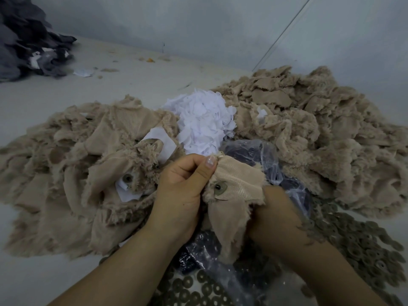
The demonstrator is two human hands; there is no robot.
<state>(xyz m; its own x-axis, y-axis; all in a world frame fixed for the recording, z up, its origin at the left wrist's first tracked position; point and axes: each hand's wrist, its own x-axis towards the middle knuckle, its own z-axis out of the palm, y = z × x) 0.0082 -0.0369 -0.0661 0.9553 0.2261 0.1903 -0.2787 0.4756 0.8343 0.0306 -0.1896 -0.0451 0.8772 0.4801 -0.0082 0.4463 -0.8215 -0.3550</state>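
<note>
A heap of dark grey cloth [26, 40] lies far left on the pale floor. Nearer, a left pile of beige plush cut-outs [66, 173] carries plain white slips [159, 140]. The left hand [183, 188] pinches the top edge of a beige fabric piece [234, 191], thumb against curled fingers. The piece is at centre, above a clear plastic bag [260, 155]. Its woven backing faces the camera and its long axis runs from the thumb down toward the person, the narrow end pointing at them. A round eye with a washer [218, 187] sits in its upper left part. White cut scraps [203, 124] are heaped behind. The right hand [278, 219] meets the piece from the right; cloth hides its fingers, so its grip cannot be told. Further right lie another beige pile [320, 129] and scattered washers [364, 246].
</note>
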